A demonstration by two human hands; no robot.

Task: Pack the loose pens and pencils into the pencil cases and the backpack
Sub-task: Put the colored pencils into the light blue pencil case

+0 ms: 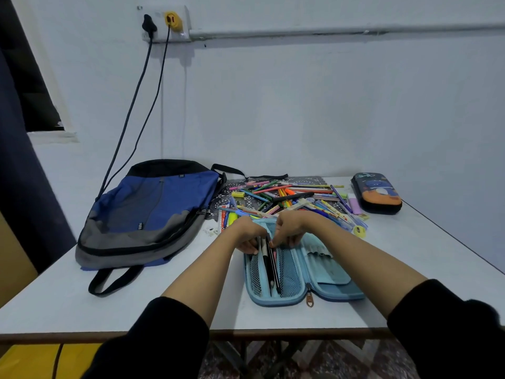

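Blue pencil case (297, 272) lies open at lower centre of the tabletop (82, 296). Right hand (291, 231) pinches the dark pens (271, 266) in its left mesh pocket. Left hand (249, 236) is curled beside them, grip unclear. Best to lay them parallel and pushed fully down, leaving room for the loose pile (289, 199) above.

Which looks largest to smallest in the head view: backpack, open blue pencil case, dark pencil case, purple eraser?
1. backpack
2. open blue pencil case, nearer
3. dark pencil case, farther: true gap unsure
4. purple eraser
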